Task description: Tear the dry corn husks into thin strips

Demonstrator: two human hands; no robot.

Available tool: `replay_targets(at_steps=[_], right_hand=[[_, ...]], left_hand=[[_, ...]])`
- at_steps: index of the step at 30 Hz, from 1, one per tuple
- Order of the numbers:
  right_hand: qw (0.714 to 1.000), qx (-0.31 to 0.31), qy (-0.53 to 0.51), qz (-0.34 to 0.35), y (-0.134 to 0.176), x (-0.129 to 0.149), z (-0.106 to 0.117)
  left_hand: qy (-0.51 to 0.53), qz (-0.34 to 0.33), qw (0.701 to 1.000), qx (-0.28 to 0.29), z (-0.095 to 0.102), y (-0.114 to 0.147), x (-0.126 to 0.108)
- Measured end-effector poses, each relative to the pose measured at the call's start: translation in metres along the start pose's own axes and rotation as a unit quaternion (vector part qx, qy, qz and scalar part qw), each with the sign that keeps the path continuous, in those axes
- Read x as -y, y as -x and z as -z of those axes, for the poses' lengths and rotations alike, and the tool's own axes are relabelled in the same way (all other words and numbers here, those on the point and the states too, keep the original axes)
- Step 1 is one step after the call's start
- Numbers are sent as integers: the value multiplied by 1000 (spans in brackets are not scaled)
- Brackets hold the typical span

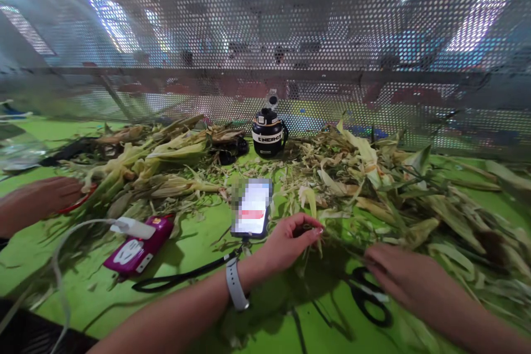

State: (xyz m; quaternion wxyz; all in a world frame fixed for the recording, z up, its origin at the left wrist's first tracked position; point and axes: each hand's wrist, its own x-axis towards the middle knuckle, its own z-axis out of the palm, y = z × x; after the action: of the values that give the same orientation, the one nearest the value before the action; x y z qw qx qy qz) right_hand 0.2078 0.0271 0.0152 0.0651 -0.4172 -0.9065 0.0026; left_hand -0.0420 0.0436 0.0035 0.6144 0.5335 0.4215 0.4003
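Observation:
My left hand (296, 240), wearing a pale watch, pinches a narrow strip of corn husk (309, 202) between thumb and fingers. The pale strip stands up above the fingertips, with thin ends hanging below. To the right, my right hand (409, 282) is closed with fingers curled down, slightly blurred. A thin strand seems to run toward its fingertips, but what they hold is hidden. Black-handled scissors (375, 310) lie on the green table (269, 321) beside and partly under the right hand. A lit phone (253, 210) lies beyond my left wrist, its black strap (182, 276) trailing left.
Heaps of corn husks lie right (385, 199) and left (161, 155). A black bottle (268, 135) with an open lid stands between them before a perforated metal screen (232, 27). At left are a magenta device (143, 246) with a white cable and another person's hand (53, 196) beside something red.

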Motion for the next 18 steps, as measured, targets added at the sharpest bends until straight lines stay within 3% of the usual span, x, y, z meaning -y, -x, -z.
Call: replay_targets(at_steps=[5, 10, 14, 18], right_hand=[[992, -67, 76, -76, -1, -15, -6], [994, -103, 30, -1, 12, 10, 12], [996, -71, -1, 59, 18, 29, 15], [999, -21, -12, 42, 21, 31, -1]], left_hand=[[11, -4, 1000, -2, 0, 0, 1], [9, 0, 1000, -2, 1, 1, 1], [17, 4, 1000, 0, 1, 1, 5], [29, -7, 1000, -1, 0, 0, 8]])
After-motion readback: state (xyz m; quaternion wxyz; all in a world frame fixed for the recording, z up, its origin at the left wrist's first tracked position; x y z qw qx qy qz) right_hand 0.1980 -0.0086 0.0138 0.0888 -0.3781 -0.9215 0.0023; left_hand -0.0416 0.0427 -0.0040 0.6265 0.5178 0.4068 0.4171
